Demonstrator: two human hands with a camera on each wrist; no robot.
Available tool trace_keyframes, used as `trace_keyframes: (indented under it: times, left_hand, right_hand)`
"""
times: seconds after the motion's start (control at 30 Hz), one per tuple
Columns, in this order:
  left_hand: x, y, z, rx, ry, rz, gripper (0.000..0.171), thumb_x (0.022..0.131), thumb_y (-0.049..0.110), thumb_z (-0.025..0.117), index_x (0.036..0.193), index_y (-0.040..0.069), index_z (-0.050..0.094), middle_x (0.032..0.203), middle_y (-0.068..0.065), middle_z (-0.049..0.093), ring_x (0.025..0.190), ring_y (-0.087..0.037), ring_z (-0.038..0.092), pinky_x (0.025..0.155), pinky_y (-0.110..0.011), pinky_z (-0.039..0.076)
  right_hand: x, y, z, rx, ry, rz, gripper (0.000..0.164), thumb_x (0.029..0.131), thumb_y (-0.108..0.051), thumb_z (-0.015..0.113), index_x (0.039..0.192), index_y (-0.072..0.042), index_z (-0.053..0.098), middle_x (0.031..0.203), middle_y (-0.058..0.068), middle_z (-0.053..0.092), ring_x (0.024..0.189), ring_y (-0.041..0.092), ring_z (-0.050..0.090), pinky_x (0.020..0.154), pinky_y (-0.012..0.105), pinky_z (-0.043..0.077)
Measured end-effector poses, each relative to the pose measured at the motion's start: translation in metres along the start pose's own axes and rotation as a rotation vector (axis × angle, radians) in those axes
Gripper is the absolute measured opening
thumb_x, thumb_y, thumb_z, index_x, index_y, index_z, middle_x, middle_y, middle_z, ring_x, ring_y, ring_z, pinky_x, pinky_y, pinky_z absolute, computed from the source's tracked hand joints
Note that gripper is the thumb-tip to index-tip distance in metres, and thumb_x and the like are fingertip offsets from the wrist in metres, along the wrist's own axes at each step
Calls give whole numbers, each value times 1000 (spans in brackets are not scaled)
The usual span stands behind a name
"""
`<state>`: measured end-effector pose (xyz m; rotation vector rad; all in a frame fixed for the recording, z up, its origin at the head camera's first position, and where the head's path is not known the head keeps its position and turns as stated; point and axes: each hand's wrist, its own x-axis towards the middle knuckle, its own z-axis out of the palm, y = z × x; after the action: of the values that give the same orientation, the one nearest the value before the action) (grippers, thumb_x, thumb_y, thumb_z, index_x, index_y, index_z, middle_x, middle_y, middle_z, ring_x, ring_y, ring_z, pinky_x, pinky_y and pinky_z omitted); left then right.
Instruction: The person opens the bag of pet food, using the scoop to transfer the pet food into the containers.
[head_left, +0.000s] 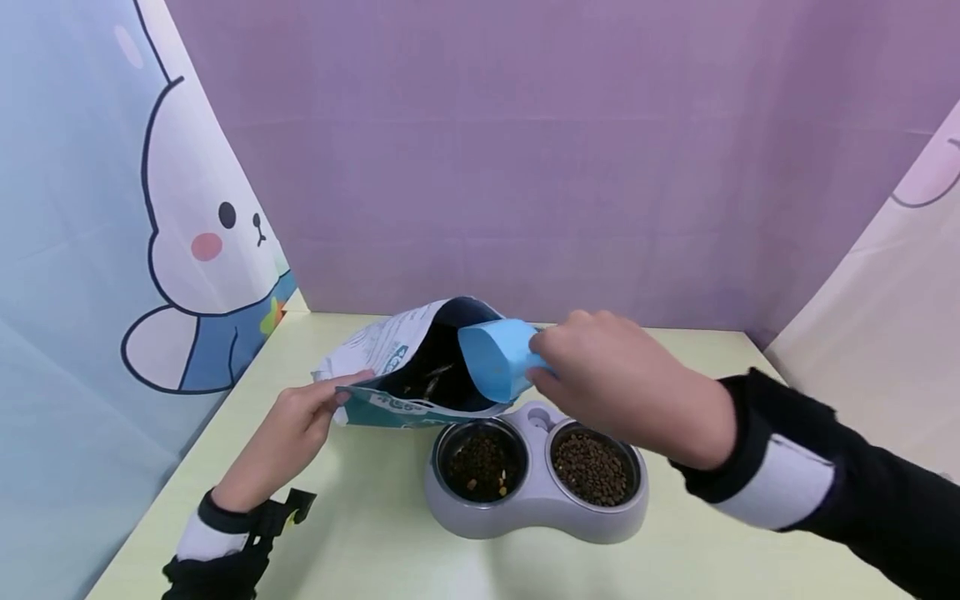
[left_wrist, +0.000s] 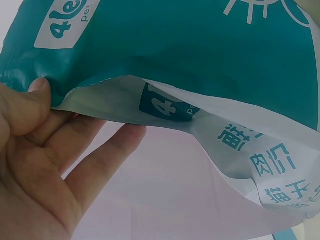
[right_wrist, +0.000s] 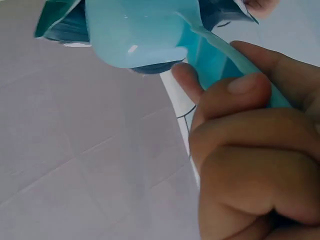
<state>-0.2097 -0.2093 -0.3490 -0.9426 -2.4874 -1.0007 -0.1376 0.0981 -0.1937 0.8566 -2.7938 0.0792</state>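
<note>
A teal and white pet food bag [head_left: 405,414] lies tilted with its wide mouth facing the right side, its inside dark. My left hand [head_left: 296,429] pinches the left edge of the bag, thumb on the teal face in the left wrist view and fingers behind. Curled round the handle of a light blue scoop [head_left: 498,358], my right hand [head_left: 622,379] holds it at the bag's mouth, the scoop's cup overlapping the opening. In the right wrist view the scoop's handle [right_wrist: 232,55] runs into the fist.
Just below the bag, a grey double pet bowl [head_left: 536,517] stands on the pale yellow table [head_left: 360,533]. Brown kibble [head_left: 592,468] lies in its right bowl; the left bowl holds darker food [head_left: 480,467] with light bits. A purple curtain [head_left: 525,167] hangs behind.
</note>
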Motion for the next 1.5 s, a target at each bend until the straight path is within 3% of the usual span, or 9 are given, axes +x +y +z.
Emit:
trace_keyframes:
  times: [0.3, 0.5, 0.73, 0.87, 1.07, 1.2, 1.4, 1.5]
  left_hand:
    - [-2, -2, 1, -5, -6, 4, 47, 86, -13, 41, 123, 13, 53, 119, -8, 56, 102, -17, 53, 62, -26, 44]
    - [-2, -3, 1, 4, 6, 28, 45, 86, -12, 43, 122, 13, 53, 119, -7, 56, 105, -18, 52, 64, -26, 45]
    - [-2, -2, 3, -6, 0, 27, 46, 86, -12, 44, 123, 14, 53, 119, -6, 56, 104, -17, 52, 72, -31, 50]
    - [-2, 0, 5, -5, -3, 37, 46, 86, -11, 44, 123, 15, 53, 119, -5, 56, 103, -16, 53, 73, -31, 50]
    - [-1, 2, 3, 1, -9, 39, 46, 86, -12, 44, 123, 15, 53, 119, -6, 56, 104, -16, 53, 74, -31, 50]
    - [-1, 4, 1, 0, -8, 21, 47, 86, -12, 44, 124, 16, 52, 120, -7, 55, 104, -17, 52, 74, -32, 50]
    - [-1, 6, 2, -2, -14, 21, 46, 86, -11, 45, 123, 15, 53, 121, -6, 55, 106, -18, 51, 71, -29, 49]
    - [-1, 6, 3, -2, -17, 18, 46, 87, -10, 45, 123, 16, 53, 122, -6, 54, 106, -18, 51, 70, -28, 48]
  right_hand:
    - [28, -16, 29, -247, -18, -59, 32, 78, 4, 48, 53, -15, 40, 54, -1, 35, 46, 13, 34, 35, 24, 28]
    - [44, -22, 46, -262, -12, -93, 36, 82, 3, 49, 54, -17, 37, 52, -2, 32, 47, 14, 36, 36, 26, 30]
    - [55, -21, 67, -270, -6, -99, 24, 85, -5, 57, 63, -15, 56, 50, -1, 38, 46, 14, 39, 40, 25, 34]
    - [57, -18, 76, -281, -1, -88, 29, 85, -3, 56, 59, -14, 54, 47, 0, 36, 44, 13, 37, 39, 24, 30]
    - [62, -8, 82, -197, -58, -54, 34, 88, -5, 53, 57, -15, 47, 50, 0, 37, 46, 13, 39, 39, 25, 28]
    - [66, 2, 83, -66, -97, -34, 34, 88, -6, 52, 56, -14, 43, 50, 1, 36, 46, 15, 39, 41, 25, 26]
    - [70, 14, 91, 106, -151, 46, 24, 87, -11, 55, 65, -10, 46, 54, 2, 39, 47, 14, 42, 43, 24, 32]
    - [70, 18, 94, 180, -163, 60, 28, 88, -11, 55, 63, -11, 42, 53, 1, 34, 45, 14, 39, 43, 24, 31]
